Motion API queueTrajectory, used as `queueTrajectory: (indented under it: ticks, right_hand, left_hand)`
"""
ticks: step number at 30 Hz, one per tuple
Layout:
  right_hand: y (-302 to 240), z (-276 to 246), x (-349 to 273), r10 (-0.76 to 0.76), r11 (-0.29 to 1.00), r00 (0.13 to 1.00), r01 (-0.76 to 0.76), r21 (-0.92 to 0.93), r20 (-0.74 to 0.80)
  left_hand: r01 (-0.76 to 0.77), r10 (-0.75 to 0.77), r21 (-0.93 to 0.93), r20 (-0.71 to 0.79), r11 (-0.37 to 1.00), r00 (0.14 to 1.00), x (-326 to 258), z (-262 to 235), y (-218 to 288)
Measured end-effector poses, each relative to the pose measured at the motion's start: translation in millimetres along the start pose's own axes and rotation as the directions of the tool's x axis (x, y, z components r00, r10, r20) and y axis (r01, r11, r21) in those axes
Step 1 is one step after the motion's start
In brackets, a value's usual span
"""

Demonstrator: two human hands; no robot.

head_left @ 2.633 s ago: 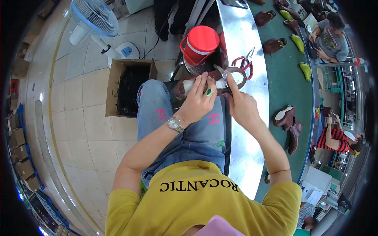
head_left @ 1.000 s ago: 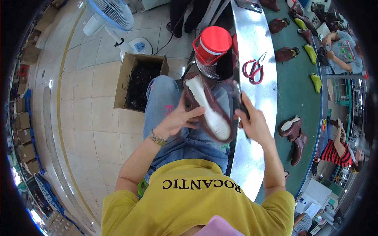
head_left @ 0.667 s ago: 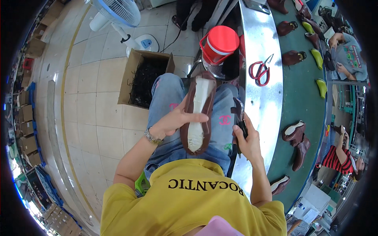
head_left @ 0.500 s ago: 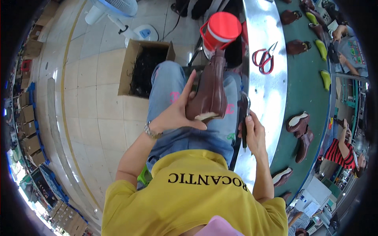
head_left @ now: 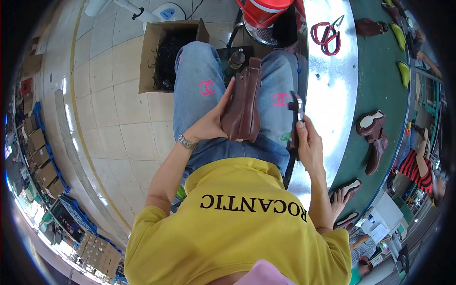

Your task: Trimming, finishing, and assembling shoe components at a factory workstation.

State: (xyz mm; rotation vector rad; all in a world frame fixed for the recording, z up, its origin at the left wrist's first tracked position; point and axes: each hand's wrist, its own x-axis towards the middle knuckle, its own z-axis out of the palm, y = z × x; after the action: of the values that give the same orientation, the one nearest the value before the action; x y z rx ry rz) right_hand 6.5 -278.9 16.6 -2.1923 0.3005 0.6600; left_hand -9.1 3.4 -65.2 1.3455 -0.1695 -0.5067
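Over my lap, my left hand (head_left: 212,122) is closed round a brown leather boot (head_left: 242,102). Its narrow end points away from me and its wider end faces my body. My fingers lie along the boot's left side, partly hidden by it. Near my right thigh, my right hand (head_left: 309,142) grips a pair of pliers (head_left: 296,108) with a shiny metal head and dark handles. The pliers are apart from the boot. Beyond the boot, a small glass bottle (head_left: 236,59) stands between my knees.
Red-handled scissors (head_left: 327,37) lie on the metal ledge (head_left: 327,90) to my right. Past it, a green belt (head_left: 349,152) carries brown shoes (head_left: 372,124). Another person's hand (head_left: 339,202) touches a shoe there. Ahead are a cardboard box (head_left: 147,61) of black scraps and a red bucket (head_left: 266,12).
My left hand has tilted the boot and drawn it slightly nearer, hiding its pale opening. The other person's hand has come onto a shoe on the belt. My view has tipped downward.
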Motion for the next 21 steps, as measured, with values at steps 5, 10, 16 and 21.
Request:
queueTrajectory:
  ticks: [5,10,16,21]
  right_hand:
    - [60,-18,26,-0.268,0.857,0.885,0.038,-0.513,-0.382]
    - [84,-37,30,-0.327,0.803,0.883,0.072,-0.591,-0.337]
    - [-15,-11,-1,-0.481,0.745,0.862,0.305,0.593,0.16]
    - [-24,-27,-5,-0.261,0.519,0.92,0.389,0.761,-0.293]
  left_hand:
    - [0.028,-0.029,-0.052,-0.016,0.998,0.999,2,3,5]
    - [0.091,-0.091,-0.06,-0.001,0.994,0.996,18,9,38]
    - [0.218,-0.161,-0.521,0.154,0.825,0.975,57,36,48]
    - [0.058,-0.003,-0.325,0.168,0.944,0.986,87,56,63]
